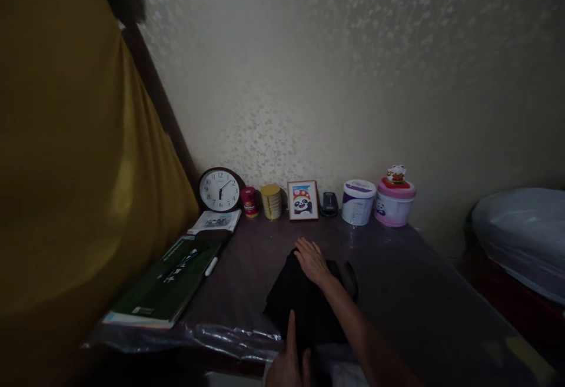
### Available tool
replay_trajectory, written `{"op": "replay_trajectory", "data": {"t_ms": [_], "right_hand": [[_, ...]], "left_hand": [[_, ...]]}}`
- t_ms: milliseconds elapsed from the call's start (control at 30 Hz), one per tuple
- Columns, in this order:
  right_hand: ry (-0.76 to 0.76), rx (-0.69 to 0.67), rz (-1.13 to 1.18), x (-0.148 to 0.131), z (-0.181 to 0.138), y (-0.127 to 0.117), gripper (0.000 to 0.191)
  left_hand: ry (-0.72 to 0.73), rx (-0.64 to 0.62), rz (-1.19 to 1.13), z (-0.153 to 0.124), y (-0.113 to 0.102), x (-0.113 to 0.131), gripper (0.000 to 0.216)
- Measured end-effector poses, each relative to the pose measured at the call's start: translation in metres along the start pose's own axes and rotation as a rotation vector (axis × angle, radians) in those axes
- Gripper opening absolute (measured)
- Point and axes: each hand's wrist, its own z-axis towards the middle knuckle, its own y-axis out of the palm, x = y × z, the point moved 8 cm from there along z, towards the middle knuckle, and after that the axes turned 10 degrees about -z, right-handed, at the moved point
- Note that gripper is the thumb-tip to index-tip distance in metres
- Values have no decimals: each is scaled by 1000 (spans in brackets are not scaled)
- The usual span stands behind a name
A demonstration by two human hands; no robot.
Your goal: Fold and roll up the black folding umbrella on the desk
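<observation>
A black cloth item [291,293], folded into a rough flat shape, lies on the table near its front edge. A thin dark loop [352,281] sticks out at its right side; whether it is a bag or a garment I cannot tell. Stretched across its upper part, my right hand [312,262] rests flat with fingers extended. At the front edge of the cloth is my left hand [289,366], index finger pointing forward against the black fabric and thumb apart from it. Its other fingers are mostly out of sight.
Along the wall stand a clock [219,190], a red can [249,203], a yellow-lidded tin [271,202], a framed panda picture [302,201] and two round tubs [358,203]. Green books [170,281] and a white pen [211,266] lie left, beside a yellow curtain [88,169].
</observation>
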Motion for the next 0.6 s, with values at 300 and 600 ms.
{"op": "replay_trajectory", "data": {"t_ms": [300,600], "right_hand": [[-194,-185,301,-78,-87,-18,36],[143,-223,882,-49,-129,-56,36]], "left_hand": [[39,48,-136,4,7,-9,61],[107,143,-560,6,-3,-10,65]]}}
